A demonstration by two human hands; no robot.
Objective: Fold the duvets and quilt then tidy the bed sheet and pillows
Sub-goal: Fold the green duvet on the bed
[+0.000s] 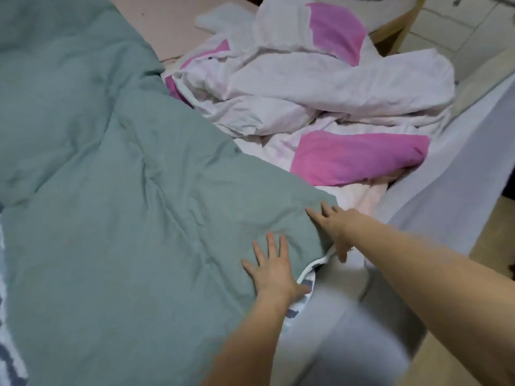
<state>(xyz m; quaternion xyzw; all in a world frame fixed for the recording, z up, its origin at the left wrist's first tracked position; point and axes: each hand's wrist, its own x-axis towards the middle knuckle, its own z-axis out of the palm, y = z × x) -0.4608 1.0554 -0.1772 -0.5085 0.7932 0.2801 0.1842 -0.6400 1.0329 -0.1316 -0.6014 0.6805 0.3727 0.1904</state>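
The green duvet point(111, 176) is the largest thing in view, spread rumpled over the left and middle of the bed, its near right corner reaching the bed's edge. A white piped hem and a strip of grey-and-white patterned underside show along that corner. Beyond it, toward the upper right, the pink-and-white quilt point(320, 87) lies crumpled in a heap, touching the duvet's far edge and taking up the rest of the mattress. The pale bed sheet point(451, 174) shows along the right side of the bed, hanging down its side beneath the quilt and the duvet corner. A pinkish panel point(172, 20) lies at the top behind both covers. A round wooden-rimmed basket point(390, 15) stands at the top right past the quilt; something pale seems to sit inside it, though the frame cuts it off and the blur makes the contents hard to tell.

The left hand point(274, 270) lies flat on the duvet near its corner, fingers spread wide and straight, holding nothing. The right hand point(335, 228) rests just beside it at the very edge of the corner, fingers extended on the green fabric and thumb down by the white hem.
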